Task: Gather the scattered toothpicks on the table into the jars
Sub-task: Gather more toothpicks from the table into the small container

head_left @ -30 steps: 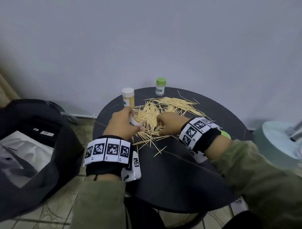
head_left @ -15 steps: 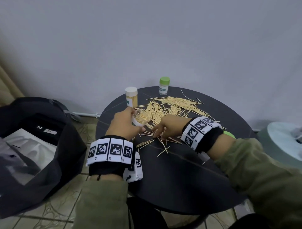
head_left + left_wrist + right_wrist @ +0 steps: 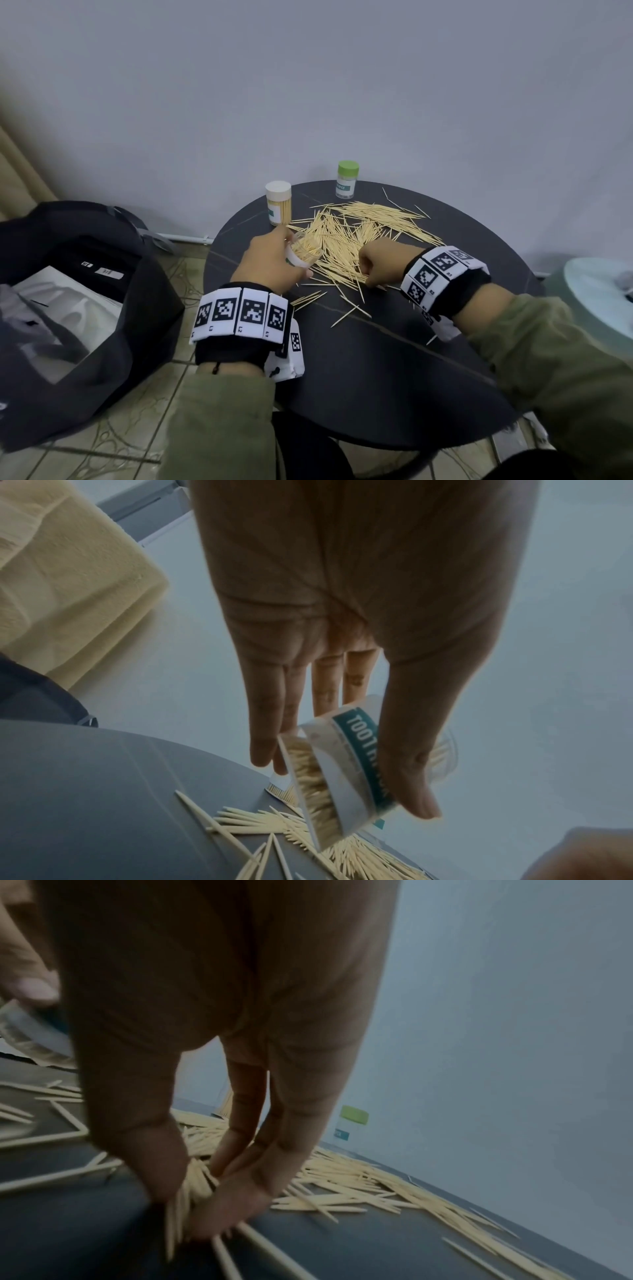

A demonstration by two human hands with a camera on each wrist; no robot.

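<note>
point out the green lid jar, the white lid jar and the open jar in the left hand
green lid jar (image 3: 348, 170), head view, on its green lid
white lid jar (image 3: 278, 188), head view, on its white lid
open jar (image 3: 306, 249), head view, on the toothpicks at its mouth

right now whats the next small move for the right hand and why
Probably lift the pinched bundle and carry it left to the open jar. The right hand pinches a clump of toothpicks against the table, and the left hand holds the jar tilted toward it, part filled, mouth open. Many toothpicks lie loose beyond.
</note>
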